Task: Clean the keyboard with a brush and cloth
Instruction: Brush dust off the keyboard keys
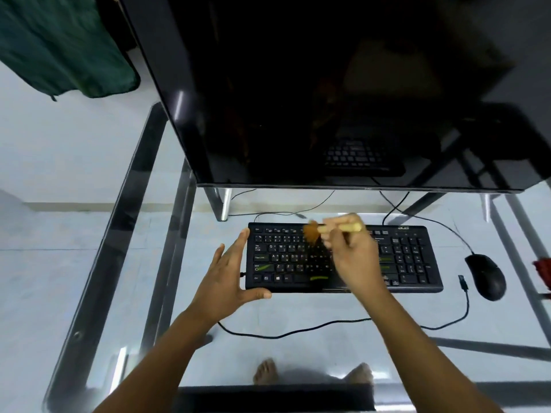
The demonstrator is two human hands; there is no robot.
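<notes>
**Desk editor:** Head camera, what's in frame?

**Photographer:** A black keyboard [411, 257] lies flat on a glass desk [328, 347], below a dark monitor [328, 99], with a mouse [486, 277] just to its right.

**Desk editor:** And the hands?

**Photographer:** The right hand [354, 257] is curled around a wooden-handled brush [328, 229], its brown bristles on the upper key rows. The left hand [226, 275], fingers straight and apart, braces the keyboard's left end, thumb at the front edge.

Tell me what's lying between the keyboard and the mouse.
In the head view, a loose black cable plug lies between the keyboard and the mouse, touching neither.
</notes>
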